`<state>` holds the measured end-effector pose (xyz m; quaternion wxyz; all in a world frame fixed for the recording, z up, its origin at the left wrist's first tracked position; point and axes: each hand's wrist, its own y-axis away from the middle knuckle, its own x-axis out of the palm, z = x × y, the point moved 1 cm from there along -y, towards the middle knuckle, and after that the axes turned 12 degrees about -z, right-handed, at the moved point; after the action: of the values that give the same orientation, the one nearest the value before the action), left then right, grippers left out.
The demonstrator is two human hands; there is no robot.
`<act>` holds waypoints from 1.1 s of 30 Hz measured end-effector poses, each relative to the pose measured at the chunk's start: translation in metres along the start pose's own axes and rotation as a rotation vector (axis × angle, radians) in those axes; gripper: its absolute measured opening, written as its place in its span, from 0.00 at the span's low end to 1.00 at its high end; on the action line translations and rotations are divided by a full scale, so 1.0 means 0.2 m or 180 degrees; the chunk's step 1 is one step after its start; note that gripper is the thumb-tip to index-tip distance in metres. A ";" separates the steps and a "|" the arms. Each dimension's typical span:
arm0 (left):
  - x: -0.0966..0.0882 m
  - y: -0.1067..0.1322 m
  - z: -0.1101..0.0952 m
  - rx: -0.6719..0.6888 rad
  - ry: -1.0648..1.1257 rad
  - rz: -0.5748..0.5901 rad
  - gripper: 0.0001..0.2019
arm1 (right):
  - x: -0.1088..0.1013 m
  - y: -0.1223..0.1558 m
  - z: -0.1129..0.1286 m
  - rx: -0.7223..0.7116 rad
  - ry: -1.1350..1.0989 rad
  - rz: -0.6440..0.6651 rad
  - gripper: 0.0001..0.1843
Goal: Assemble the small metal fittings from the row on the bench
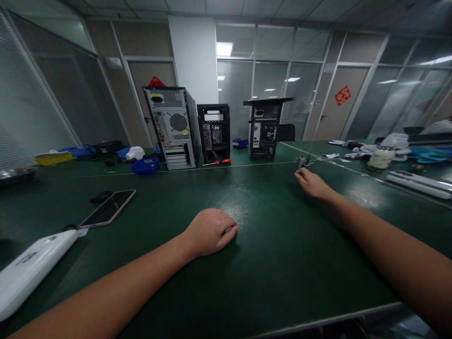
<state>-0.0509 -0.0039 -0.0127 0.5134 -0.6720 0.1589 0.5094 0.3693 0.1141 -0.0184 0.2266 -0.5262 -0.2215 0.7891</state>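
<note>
Green tbl (268, 278). Your L hand (212, 231) rests near its middle, fingers curled in, thumb alongside; a pale sliver shows btwn thumb and forefinger, so can't tell if it pinches anything. Your R hand (312, 182) reaches fwd and out to the R, fingertips bunched, at some small grey metal pieces (301, 162) on the tbl; can't tell if it touches or grips them. Beyond, to the L of the pieces, stands a PC case w/ overhanging top panel (264, 127); further L, a smaller black PC case (214, 127) w/ a red-handled screwdriver (224, 162) lying in front, then a big PC case (178, 122).

For a clean reach, come at the pieces from above, thumb one side, forefinger the other, one at a time, b/c they look close together. A sideways sweep could tip or scatter them. Lift your R wrist a bit so you can see your fingertips.
</note>
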 end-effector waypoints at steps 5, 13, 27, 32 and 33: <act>0.01 0.00 0.00 0.0009 0.0001 0.0008 0.16 | -0.06 -0.04 -0.36 0.1092 -0.0022 0.0019 0.16; 0.03 -0.01 -0.04 0.0024 0.0025 -0.0026 0.16 | -0.10 -0.01 -0.44 0.1356 -0.0067 0.0099 0.15; 0.04 -0.01 -0.02 0.0015 0.0024 -0.0022 0.16 | -0.33 -0.04 -0.38 0.1409 0.0354 -0.0718 0.20; 0.05 -0.01 -0.01 -0.0013 0.0026 -0.0001 0.15 | -0.34 -0.03 -0.42 0.1352 0.0546 -0.0781 0.20; 0.05 -0.01 -0.01 -0.0011 0.0021 -0.0006 0.15 | -0.34 -0.02 -0.43 0.1277 0.0583 -0.0790 0.19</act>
<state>-0.0442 -0.0027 -0.0203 0.5123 -0.6747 0.1590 0.5070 0.4738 0.0869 0.0044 0.4408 -0.5088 -0.1020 0.7324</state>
